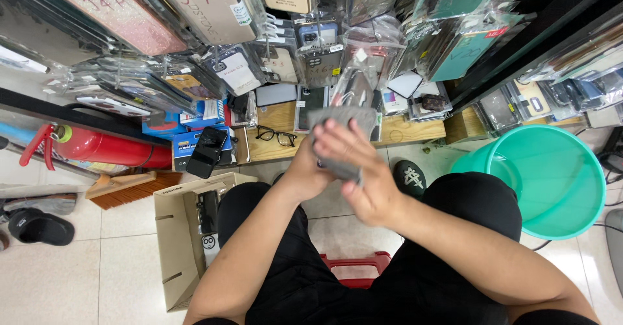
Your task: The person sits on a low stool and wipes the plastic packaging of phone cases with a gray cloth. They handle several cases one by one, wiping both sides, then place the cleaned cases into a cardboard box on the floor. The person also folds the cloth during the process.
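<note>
Both my hands meet in the middle of the head view, above my knees. My left hand point(305, 169) grips a grey phone case in a clear plastic sleeve point(344, 119) from below. My right hand point(360, 172) lies over the front of the same packet, fingers spread across it. Most of the packet's lower part is hidden behind my fingers. I sit on a red stool point(357, 263), in black clothes.
Many packaged phone cases point(214, 4) hang on racks ahead. A low wooden shelf point(405, 130) holds black glasses point(276, 135) and a dark phone point(206, 151). A red fire extinguisher point(107, 146), broom point(130, 189) and open cardboard box point(182, 247) lie left. A teal bucket point(551, 179) stands right.
</note>
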